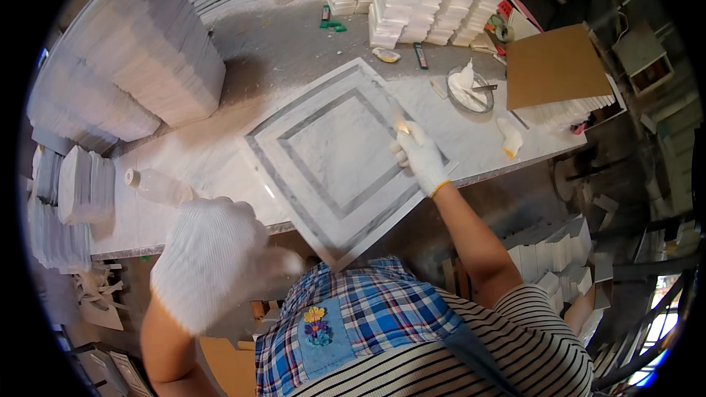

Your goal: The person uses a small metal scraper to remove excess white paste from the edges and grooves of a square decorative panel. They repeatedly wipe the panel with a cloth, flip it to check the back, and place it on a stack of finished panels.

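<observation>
A square marble-look panel (pixel 343 153), white with two grey inlaid square bands, lies turned cornerwise on the worktable, its near corner jutting over the front edge by my apron. My right hand (pixel 421 153), in a white knit glove, is over the panel's right side with its fingers curled closed. A small blurred tan-and-bright spot (pixel 401 123) shows at its fingertips; what it is I cannot make out. My left hand (pixel 213 261), also gloved, is raised close to the camera, left of the panel's near corner. Its thumb is smeared by motion and its fingers are mostly hidden.
Tall stacks of white tiles (pixel 158 37) stand at the left, with smaller stacks (pixel 412 0) at the back. A clear plastic bottle (pixel 158 186) lies front left. To the right are a bowl of white paste (pixel 471 93), a loose glove (pixel 509 137) and brown cardboard (pixel 557 68).
</observation>
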`<action>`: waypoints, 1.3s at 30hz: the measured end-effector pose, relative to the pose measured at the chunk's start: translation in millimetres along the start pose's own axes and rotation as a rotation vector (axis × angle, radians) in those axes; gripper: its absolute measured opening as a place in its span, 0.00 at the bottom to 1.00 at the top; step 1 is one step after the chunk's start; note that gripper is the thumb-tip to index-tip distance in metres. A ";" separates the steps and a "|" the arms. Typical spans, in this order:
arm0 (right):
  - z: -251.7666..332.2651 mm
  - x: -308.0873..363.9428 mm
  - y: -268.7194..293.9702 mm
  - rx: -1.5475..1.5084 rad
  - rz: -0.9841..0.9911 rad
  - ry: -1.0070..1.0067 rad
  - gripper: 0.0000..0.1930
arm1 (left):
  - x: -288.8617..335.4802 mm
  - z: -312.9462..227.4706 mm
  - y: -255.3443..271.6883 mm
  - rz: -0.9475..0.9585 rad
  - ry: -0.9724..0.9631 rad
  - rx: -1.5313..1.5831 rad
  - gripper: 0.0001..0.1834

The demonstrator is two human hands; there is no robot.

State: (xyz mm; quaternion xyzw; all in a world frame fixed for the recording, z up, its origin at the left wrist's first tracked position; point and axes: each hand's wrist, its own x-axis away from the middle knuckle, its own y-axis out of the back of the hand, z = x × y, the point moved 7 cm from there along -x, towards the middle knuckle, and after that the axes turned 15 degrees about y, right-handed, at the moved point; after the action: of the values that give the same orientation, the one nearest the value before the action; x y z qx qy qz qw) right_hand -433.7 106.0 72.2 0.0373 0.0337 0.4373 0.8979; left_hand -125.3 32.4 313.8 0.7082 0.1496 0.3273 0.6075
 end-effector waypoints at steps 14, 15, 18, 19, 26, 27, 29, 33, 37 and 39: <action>25.7 -149.7 255.1 1.203 -0.087 0.227 0.16 | -4.7 23.1 -300.8 0.105 0.949 0.869 0.37; 21.3 -153.8 262.0 1.231 -0.070 0.237 0.16 | -1.2 20.3 -323.3 0.142 0.970 0.961 0.36; 13.9 -162.0 265.3 1.273 0.026 0.227 0.15 | 5.2 1.9 -338.4 0.133 1.068 1.175 0.36; 12.1 -163.9 267.1 1.278 0.036 0.230 0.14 | 5.2 -0.7 -338.6 0.133 1.083 1.187 0.35; 2.4 -172.8 266.6 1.360 0.122 0.177 0.13 | -3.9 -10.6 -319.4 -0.102 1.037 1.218 0.33; -2.5 -174.5 268.0 1.368 0.126 0.167 0.13 | -5.6 -12.1 -314.3 -0.103 1.016 1.216 0.32; -9.5 -178.4 268.1 1.396 0.111 0.179 0.13 | -6.7 -14.7 -311.1 -0.092 1.019 1.203 0.32; -12.9 -179.0 262.1 1.348 0.121 0.215 0.15 | -1.5 -11.5 -321.7 -0.083 1.048 1.121 0.31; -7.7 -163.5 272.0 1.455 -0.015 0.226 0.21 | -5.6 -15.1 -319.7 -0.115 1.044 1.025 0.32; 9.9 -142.2 260.9 1.434 -0.146 0.231 0.22 | -6.3 -15.7 -316.6 -0.091 1.066 1.006 0.32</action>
State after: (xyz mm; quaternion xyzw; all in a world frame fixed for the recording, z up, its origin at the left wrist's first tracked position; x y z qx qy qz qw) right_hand -724.5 154.1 111.2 0.5678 0.4088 0.2476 0.6702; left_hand -81.2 109.3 9.4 0.6392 0.5861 0.4933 0.0669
